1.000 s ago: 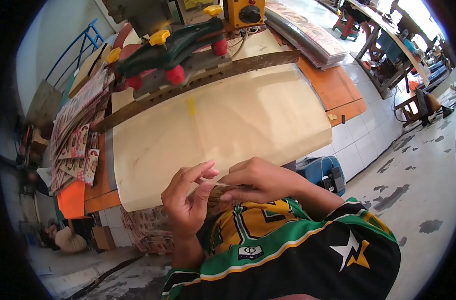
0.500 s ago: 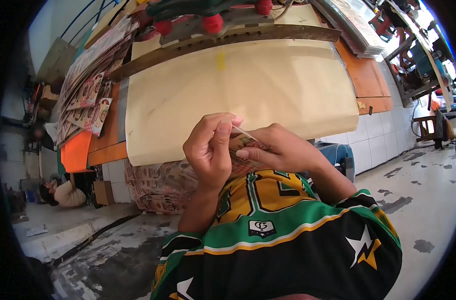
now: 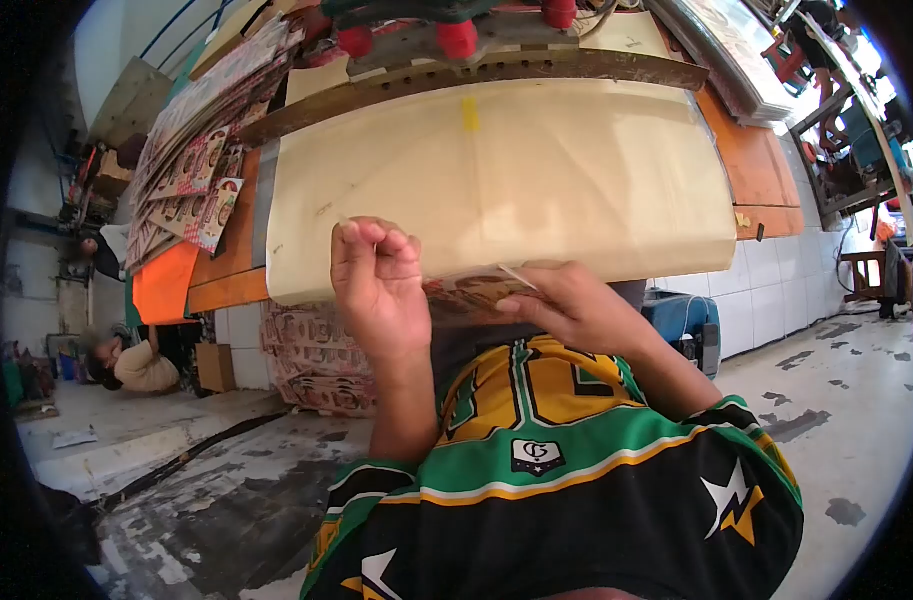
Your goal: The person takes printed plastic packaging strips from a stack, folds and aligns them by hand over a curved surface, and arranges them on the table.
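Observation:
My right hand [image 3: 581, 310] grips a printed card [image 3: 471, 287] at its right end, thumb on the near face. The card is tilted, with coloured pictures on it and a pale edge at the top. To its left, my left hand [image 3: 381, 295] is raised over the near edge of a large cream sheet [image 3: 496, 180]. Its fingers are curled in against the thumb in a pinch, palm partly towards me. What the pinch holds, if anything, is too small to make out.
A long metal bar [image 3: 476, 75] of a machine lies across the sheet's far side. Stacked printed sheets [image 3: 191, 160] lean at the left on the orange table [image 3: 226, 285]. A wrapped stack [image 3: 731, 65] stands back right. Another person [image 3: 141, 365] is low at the far left.
My left hand has moved left, away from the card and my right hand. More of the card's printed face shows. My right hand keeps its grip on the card.

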`<action>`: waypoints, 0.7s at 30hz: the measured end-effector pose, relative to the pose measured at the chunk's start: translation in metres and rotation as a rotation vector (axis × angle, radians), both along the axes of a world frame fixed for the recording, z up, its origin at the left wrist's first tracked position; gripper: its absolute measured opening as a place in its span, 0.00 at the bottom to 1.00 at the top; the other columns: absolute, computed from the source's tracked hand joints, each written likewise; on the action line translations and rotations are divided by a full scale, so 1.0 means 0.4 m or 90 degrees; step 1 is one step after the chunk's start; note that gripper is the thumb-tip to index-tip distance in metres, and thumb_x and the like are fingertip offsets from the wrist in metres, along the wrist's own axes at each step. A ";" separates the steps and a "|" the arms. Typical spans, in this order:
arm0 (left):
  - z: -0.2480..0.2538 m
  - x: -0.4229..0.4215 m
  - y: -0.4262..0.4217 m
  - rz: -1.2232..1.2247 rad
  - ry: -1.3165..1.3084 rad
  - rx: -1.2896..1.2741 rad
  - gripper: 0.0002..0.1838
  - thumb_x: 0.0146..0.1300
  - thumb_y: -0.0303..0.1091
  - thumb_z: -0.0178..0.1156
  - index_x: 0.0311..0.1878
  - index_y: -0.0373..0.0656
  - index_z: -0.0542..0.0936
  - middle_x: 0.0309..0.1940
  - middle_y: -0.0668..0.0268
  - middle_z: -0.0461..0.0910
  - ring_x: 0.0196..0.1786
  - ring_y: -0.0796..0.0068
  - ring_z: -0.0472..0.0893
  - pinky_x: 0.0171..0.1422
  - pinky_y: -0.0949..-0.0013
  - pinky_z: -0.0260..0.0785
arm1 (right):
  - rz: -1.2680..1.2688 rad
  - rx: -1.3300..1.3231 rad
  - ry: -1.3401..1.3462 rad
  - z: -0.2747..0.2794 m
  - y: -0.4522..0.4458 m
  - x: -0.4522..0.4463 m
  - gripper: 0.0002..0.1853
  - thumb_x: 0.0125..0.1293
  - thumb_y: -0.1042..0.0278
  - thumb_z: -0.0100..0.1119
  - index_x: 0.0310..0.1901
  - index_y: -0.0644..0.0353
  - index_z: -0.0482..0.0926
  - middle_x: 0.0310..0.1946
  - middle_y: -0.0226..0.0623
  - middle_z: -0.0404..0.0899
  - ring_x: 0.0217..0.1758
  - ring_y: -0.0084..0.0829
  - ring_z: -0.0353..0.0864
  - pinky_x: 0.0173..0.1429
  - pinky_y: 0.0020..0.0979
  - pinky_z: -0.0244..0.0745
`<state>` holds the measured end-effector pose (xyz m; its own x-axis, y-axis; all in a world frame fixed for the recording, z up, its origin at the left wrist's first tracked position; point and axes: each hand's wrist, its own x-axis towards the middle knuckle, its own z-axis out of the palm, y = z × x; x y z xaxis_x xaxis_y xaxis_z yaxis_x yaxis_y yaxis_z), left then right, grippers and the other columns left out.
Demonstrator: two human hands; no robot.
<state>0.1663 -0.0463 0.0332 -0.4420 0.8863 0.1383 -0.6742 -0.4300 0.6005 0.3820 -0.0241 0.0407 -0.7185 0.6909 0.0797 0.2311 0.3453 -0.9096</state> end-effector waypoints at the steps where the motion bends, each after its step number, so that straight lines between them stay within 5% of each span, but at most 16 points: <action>1: -0.004 -0.011 -0.009 0.003 -0.002 -0.001 0.09 0.78 0.35 0.53 0.41 0.42 0.76 0.36 0.66 0.77 0.38 0.77 0.75 0.43 0.73 0.66 | 0.005 0.005 -0.024 0.000 0.000 0.011 0.14 0.74 0.66 0.58 0.54 0.66 0.79 0.39 0.54 0.83 0.39 0.53 0.81 0.49 0.41 0.76; 3: -0.010 -0.051 -0.028 -0.136 -0.100 0.084 0.07 0.78 0.33 0.53 0.43 0.41 0.77 0.37 0.66 0.78 0.36 0.77 0.74 0.41 0.73 0.66 | 0.011 0.047 0.003 0.009 0.008 0.037 0.14 0.73 0.65 0.59 0.54 0.65 0.79 0.34 0.52 0.81 0.36 0.51 0.81 0.44 0.41 0.75; 5: 0.030 -0.099 -0.053 -0.056 -0.284 0.107 0.06 0.75 0.31 0.54 0.44 0.40 0.78 0.37 0.64 0.79 0.34 0.76 0.74 0.38 0.73 0.67 | 0.012 0.096 0.032 0.033 0.024 0.088 0.14 0.73 0.65 0.59 0.54 0.65 0.80 0.29 0.51 0.79 0.32 0.49 0.80 0.40 0.42 0.74; 7: 0.036 -0.214 -0.083 -0.003 -0.187 0.181 0.06 0.74 0.28 0.54 0.44 0.39 0.78 0.36 0.63 0.77 0.32 0.76 0.72 0.38 0.73 0.67 | 0.008 0.032 0.073 0.055 0.042 0.185 0.14 0.72 0.65 0.61 0.52 0.66 0.81 0.31 0.44 0.81 0.34 0.38 0.82 0.42 0.39 0.75; 9: 0.052 -0.307 -0.125 0.045 -0.139 0.191 0.08 0.77 0.30 0.51 0.43 0.38 0.77 0.33 0.63 0.73 0.28 0.76 0.70 0.36 0.73 0.66 | -0.140 0.060 0.145 0.010 0.023 0.315 0.12 0.70 0.64 0.64 0.44 0.65 0.78 0.45 0.44 0.82 0.44 0.30 0.80 0.43 0.34 0.73; 11: 0.058 -0.434 -0.177 0.104 -0.118 0.194 0.10 0.78 0.33 0.51 0.41 0.39 0.77 0.31 0.63 0.72 0.26 0.76 0.69 0.34 0.73 0.66 | -0.244 -0.004 0.294 -0.001 0.030 0.457 0.18 0.71 0.55 0.64 0.51 0.62 0.80 0.49 0.45 0.81 0.47 0.34 0.80 0.50 0.36 0.76; 14: 0.024 -0.726 -0.283 0.205 -0.100 0.155 0.11 0.78 0.34 0.51 0.38 0.40 0.74 0.29 0.65 0.69 0.24 0.76 0.67 0.30 0.73 0.64 | -0.311 0.060 0.359 -0.074 0.112 0.890 0.23 0.71 0.52 0.65 0.57 0.63 0.78 0.53 0.45 0.80 0.54 0.39 0.79 0.59 0.44 0.75; 17: -0.145 -1.360 -0.515 0.244 -0.154 0.154 0.11 0.79 0.36 0.48 0.36 0.47 0.69 0.21 0.71 0.64 0.21 0.78 0.65 0.28 0.73 0.61 | -0.497 0.027 0.356 -0.067 0.167 1.297 0.29 0.74 0.55 0.61 0.68 0.65 0.68 0.59 0.40 0.77 0.61 0.36 0.77 0.67 0.44 0.71; 19: -0.188 -1.589 -0.619 0.595 -0.152 -0.069 0.11 0.78 0.38 0.49 0.36 0.48 0.69 0.18 0.72 0.62 0.21 0.79 0.65 0.26 0.72 0.60 | -0.236 -0.108 0.451 -0.075 0.183 1.443 0.28 0.76 0.55 0.57 0.69 0.63 0.67 0.62 0.38 0.76 0.65 0.38 0.75 0.71 0.45 0.68; 21: -0.175 -1.543 -0.633 0.699 -0.087 -0.148 0.10 0.78 0.39 0.50 0.38 0.48 0.71 0.20 0.73 0.64 0.21 0.79 0.65 0.26 0.72 0.61 | -0.293 -0.108 0.501 -0.090 0.183 1.591 0.28 0.77 0.55 0.56 0.70 0.63 0.67 0.63 0.37 0.76 0.66 0.39 0.74 0.72 0.46 0.67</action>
